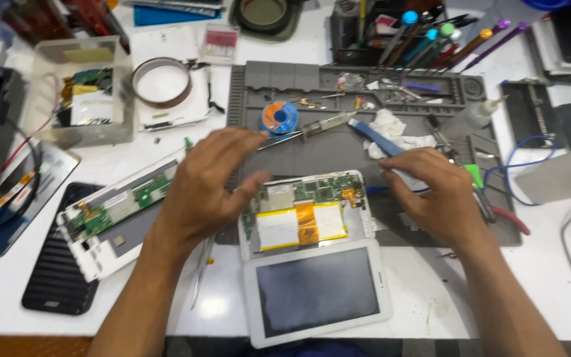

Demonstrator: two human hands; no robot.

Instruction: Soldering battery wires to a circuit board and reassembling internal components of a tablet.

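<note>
Left hand [199, 188] and right hand [431, 192]: both bare, without gloves, rings or watch. Forearms enter from six o'clock, uncovered to the frame edge; no sleeve shows on either.

The mat [338, 149] looks like soft grey rubber — matt, not shiny. The tablet [315, 291] has a smooth white plastic frame and a dark glass screen — a bit dusty. The table [431, 297] is glossy white.

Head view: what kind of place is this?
Most likely an electronics repair bench. An opened tablet shows its circuit board and battery between the left hand and right hand, on a grey repair mat with a solder spool and a rack of tools behind.
</note>
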